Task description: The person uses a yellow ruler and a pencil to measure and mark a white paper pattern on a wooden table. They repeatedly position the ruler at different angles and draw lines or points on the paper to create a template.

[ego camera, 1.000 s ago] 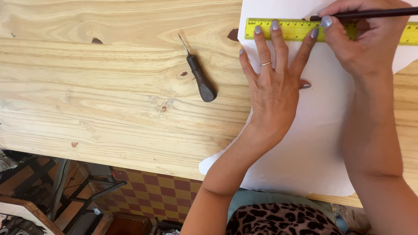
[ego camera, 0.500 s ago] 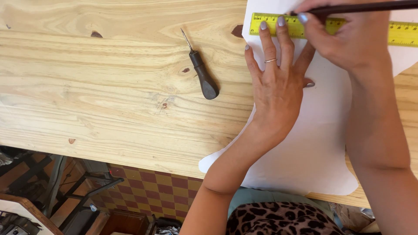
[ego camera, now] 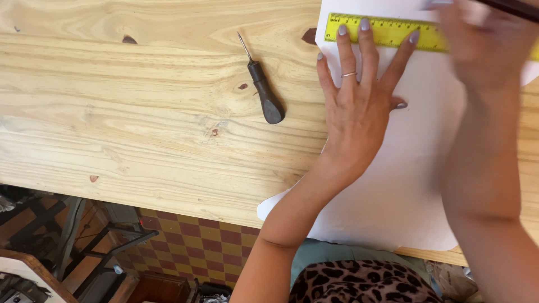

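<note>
1 bench [ego camera: 140, 129]: pale pine boards with several dark knots, carrying everything listed here.

1 white sheet [ego camera: 404, 185]: lies flat at the right of the bench; its near edge overhangs the bench edge toward you.

1 yellow ruler [ego camera: 387, 31]: lies across the top of the white sheet, graduated edge away from you. Its right end is hidden behind your right hand.

1 awl [ego camera: 264, 90]: dark handle, thin metal spike pointing away from you. It lies on bare wood left of the sheet, well apart from both hands and touched by nothing.

Your left hand [ego camera: 359, 112]: flat, palm down on the sheet, fingers [ego camera: 365, 47] spread. 3 fingertips rest on the near edge of the ruler and pin it; the little finger and thumb lie on the paper alone. 1 thin ring [ego camera: 349, 74] sits on one finger. It is pressing, not grasping.

Your right hand [ego camera: 483, 39]: blurred, above the right part of the ruler. 1 dark slim tool [ego camera: 514, 7] shows at its upper edge, apparently held there; the blur hides the grip, so you cannot tell how tightly the fingers are closed.

Below the bench edge: a red and yellow checked floor [ego camera: 191, 241] and your leopard-print clothing [ego camera: 359, 283].
</note>
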